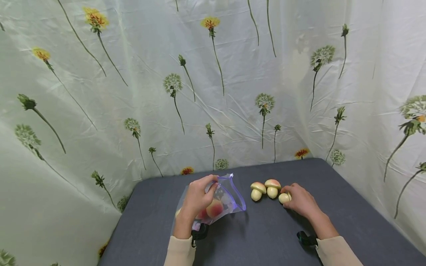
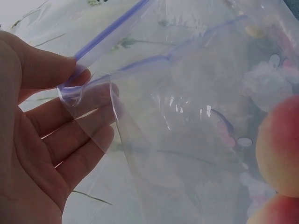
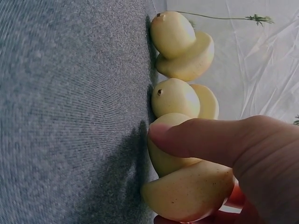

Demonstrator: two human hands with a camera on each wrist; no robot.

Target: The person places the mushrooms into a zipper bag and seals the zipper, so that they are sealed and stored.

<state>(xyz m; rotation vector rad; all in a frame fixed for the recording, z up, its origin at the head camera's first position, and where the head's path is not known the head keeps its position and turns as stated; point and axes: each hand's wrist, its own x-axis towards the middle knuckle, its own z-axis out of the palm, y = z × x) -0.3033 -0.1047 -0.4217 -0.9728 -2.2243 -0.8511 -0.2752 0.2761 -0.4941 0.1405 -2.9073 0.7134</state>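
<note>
My left hand [image 1: 199, 196] pinches the rim of a clear zip bag [image 2: 187, 121] between thumb and forefinger. The bag has a purple zip edge, and its mouth gapes to the right. Inside it lie peach-like fruits [image 1: 214, 208], red and yellow. My right hand [image 1: 301, 199] grips a toy mushroom [image 3: 194, 189] with a pale stem, the thumb pressed on the stem and the other fingers mostly hidden behind the cap. Beside it on the table are two more mushrooms, a middle one [image 1: 272, 188] and a left one [image 1: 257, 191], with reddish caps.
A dark grey cloth covers the table [image 1: 263, 236]. Behind and at both sides hangs a pale curtain [image 1: 233, 122] printed with dandelions. Black straps sit on both wrists, such as the left strap [image 1: 200, 232].
</note>
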